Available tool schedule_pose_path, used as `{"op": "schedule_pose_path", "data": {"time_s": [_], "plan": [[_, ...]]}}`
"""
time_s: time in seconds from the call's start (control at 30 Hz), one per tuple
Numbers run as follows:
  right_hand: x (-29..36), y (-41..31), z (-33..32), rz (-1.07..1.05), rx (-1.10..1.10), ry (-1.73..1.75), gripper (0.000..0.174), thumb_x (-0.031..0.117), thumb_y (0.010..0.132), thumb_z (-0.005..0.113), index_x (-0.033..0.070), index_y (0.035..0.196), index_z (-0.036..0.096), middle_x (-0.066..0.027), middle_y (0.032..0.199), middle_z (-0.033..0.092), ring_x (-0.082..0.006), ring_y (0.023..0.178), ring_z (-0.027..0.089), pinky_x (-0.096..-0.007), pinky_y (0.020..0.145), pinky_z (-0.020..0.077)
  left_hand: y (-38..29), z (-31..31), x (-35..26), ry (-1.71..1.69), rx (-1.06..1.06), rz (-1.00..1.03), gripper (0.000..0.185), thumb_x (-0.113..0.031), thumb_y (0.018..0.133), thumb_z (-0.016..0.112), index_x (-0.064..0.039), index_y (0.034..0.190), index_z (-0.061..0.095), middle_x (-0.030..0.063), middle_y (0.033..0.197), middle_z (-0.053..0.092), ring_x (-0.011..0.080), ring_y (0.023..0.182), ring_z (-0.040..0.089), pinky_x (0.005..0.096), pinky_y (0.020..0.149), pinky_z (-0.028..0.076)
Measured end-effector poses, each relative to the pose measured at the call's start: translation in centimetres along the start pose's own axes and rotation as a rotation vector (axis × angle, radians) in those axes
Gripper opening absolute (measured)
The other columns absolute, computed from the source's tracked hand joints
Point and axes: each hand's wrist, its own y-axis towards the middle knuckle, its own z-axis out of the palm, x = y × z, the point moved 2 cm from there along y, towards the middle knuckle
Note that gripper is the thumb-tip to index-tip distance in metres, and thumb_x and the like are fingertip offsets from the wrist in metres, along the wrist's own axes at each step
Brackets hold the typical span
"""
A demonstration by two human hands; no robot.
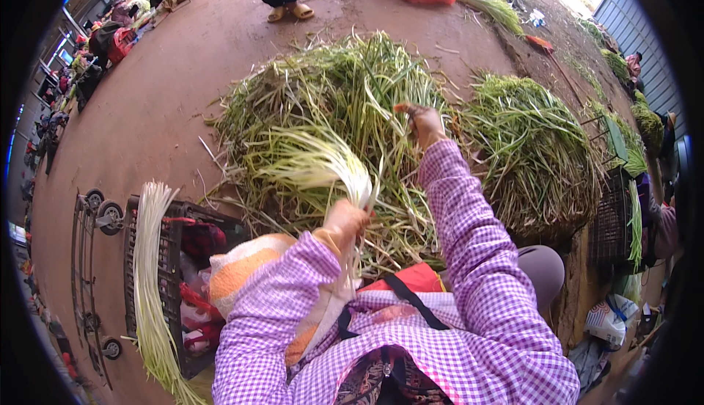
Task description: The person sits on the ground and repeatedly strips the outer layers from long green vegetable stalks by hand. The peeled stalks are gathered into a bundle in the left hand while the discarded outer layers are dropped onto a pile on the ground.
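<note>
My left hand is closed around a bunch of pale yellow-green leafy stalks, whose leaves fan out to the upper left over a large heap of green leaves. To the right, my right hand reaches over the same heap with the index finger pointing left; whether it pinches a leaf cannot be told. White stalk ends hang below my left fist, near an orange and white towel at my lap. A long bundle of pale stalks lies over the rim of a black plastic crate at the left.
A second leaf heap stands at the right, beside another dark crate. A wheeled metal trolley is at far left. A person in yellow slippers stands beyond the heap. Other people sit along both sides. A long-handled red tool lies upper right.
</note>
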Motion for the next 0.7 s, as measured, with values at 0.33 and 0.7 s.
{"op": "schedule_pose_path", "data": {"time_s": [0.33, 0.7], "plan": [[-8.3, -13.0, 2.1, 0.223, 0.69, -0.17, 0.066, 0.018, 0.082, 0.074, 0.016, 0.141, 0.045, -0.0101, 0.139, 0.053, -0.0151, 0.083, 0.064, -0.0303, 0.072, 0.0563, -1.9, -8.1, -6.0, -0.31, 0.085, 0.213, 0.025, -0.012, 0.088, 0.067, 0.001, 0.109, 0.066, 0.001, 0.08, 0.063, 0.0049, 0.053, 0.047, 0.018, 0.048, 0.045], [-12.6, -15.3, 6.4, -0.101, 0.771, -0.287, 0.059, 0.02, 0.094, 0.059, 0.008, 0.147, 0.034, -0.0154, 0.139, 0.051, -0.015, 0.088, 0.065, -0.0305, 0.08, 0.0573, -1.1, -10.2, -6.4, -0.701, 0.07, 0.223, 0.026, -0.012, 0.1, 0.049, 0.003, 0.119, 0.059, 0.0049, 0.091, 0.067, 0.0033, 0.056, 0.045, 0.017, 0.052, 0.043]]}}
